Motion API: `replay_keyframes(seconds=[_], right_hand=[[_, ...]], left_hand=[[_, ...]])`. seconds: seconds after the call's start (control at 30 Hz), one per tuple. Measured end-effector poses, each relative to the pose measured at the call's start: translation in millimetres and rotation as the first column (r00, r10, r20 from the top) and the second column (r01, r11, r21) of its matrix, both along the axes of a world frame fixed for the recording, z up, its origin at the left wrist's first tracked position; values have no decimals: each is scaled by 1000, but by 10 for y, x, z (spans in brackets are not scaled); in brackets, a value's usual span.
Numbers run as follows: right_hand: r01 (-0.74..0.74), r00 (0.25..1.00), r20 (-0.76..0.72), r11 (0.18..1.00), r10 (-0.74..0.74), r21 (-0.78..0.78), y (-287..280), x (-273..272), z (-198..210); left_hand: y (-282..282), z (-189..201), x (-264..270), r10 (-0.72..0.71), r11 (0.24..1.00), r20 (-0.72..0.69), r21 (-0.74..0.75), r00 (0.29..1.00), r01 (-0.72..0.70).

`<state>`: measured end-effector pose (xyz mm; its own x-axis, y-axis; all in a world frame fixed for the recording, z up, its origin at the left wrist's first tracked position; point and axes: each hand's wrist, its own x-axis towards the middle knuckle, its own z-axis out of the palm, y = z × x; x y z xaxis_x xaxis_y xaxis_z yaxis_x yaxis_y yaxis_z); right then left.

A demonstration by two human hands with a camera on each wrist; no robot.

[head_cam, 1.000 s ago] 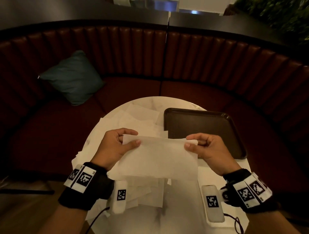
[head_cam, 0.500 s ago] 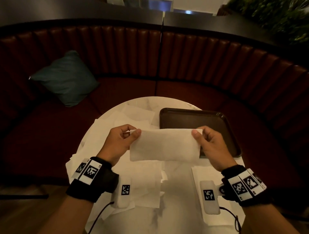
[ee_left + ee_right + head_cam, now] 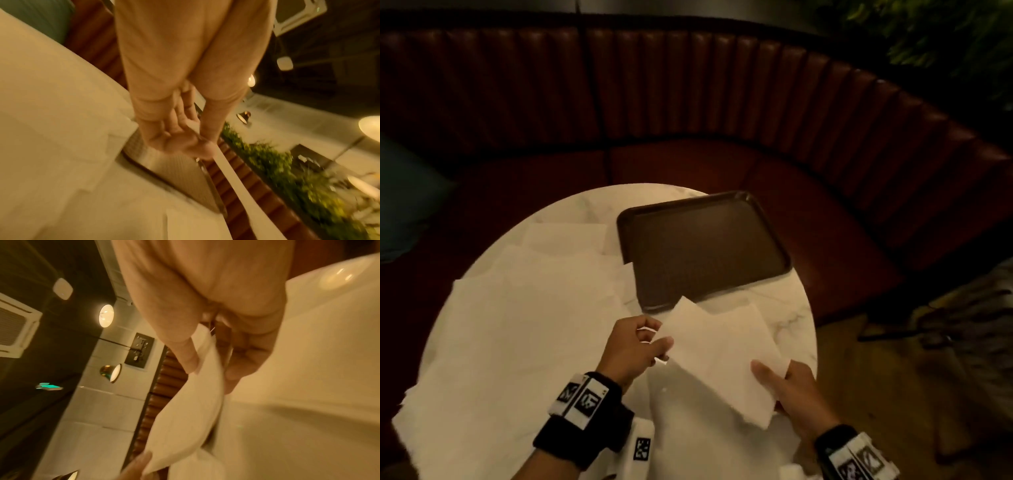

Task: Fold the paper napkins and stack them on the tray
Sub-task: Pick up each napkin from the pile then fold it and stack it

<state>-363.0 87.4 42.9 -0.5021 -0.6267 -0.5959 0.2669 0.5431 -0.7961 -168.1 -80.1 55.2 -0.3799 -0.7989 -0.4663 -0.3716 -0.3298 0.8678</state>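
White folded napkin (image 3: 722, 359) hangs between my hands just short of the tray's (image 3: 774, 240) near edge, its long axis running from my left hand (image 3: 633, 349), pinching the end nearer the tray, back to my right hand (image 3: 791, 390), pinching the far end.

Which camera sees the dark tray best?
The head view: the whole dark brown rectangular plastic tray shows, bare, on the round white marble table. The left wrist view catches only a blurry part. The right wrist view shows no tray.
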Motion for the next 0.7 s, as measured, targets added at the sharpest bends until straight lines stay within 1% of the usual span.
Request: replay_keyframes(seconds=[0.07, 0.1, 0.13, 0.23, 0.3, 0.5, 0.63, 0.7], right_hand=[[-79, 992, -85, 989, 90, 126, 275, -104, -171], [-113, 983, -123, 979, 135, 169, 378, -149, -249], [-115, 980, -137, 975, 142, 189, 467, -179, -327], [-44, 989, -134, 982, 69, 184, 600, -244, -525], [9, 988, -151, 979, 23, 205, 598, -296, -625], [27, 973, -227, 959, 39, 281, 485, -413, -821], [36, 948, -311, 942, 74, 334, 406, -383, -925], [19, 943, -318, 939, 98, 344, 387, -331, -950]], left_hand=[[-6, -175, -347, 5, 997, 59, -80, 998, 0], [0, -246, -517, 5, 993, 88, -118, 996, 5], [14, -311, -679, -1, 989, 121, -148, 993, 19], [62, -507, -1056, -22, 978, 200, -200, 979, 63], [79, -623, -1222, -13, 982, 229, -181, 973, 56], [50, -856, -1457, -27, 985, 283, -156, 959, 73], [47, -956, -1442, -59, 983, 378, -137, 924, 119], [72, -965, -1385, -60, 984, 366, -134, 929, 116]])
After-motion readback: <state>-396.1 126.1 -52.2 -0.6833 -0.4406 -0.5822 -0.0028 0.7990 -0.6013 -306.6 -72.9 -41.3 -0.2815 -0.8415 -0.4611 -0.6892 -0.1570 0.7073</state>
